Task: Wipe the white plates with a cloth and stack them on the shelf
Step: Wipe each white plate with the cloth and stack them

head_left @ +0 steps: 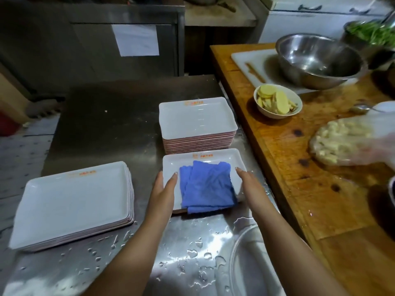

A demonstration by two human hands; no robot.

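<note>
While water drops bead on the steel bench (132, 248) nearest the camera, the left hand (163, 190) and right hand (249, 184) rest with straight, relaxed fingers on the two side rims of a single white plate (215, 155), gripping nothing. A folded blue cloth (206, 188) lies in that plate, its near edge hanging over the rim. To the left sits a low stack of larger plates (72, 201). Just behind the single plate stands a taller plate stack (197, 122). Farther right, on a wooden bench (284, 159), are a small bowl of slices (277, 103) and a steel bowl (318, 60).
</note>
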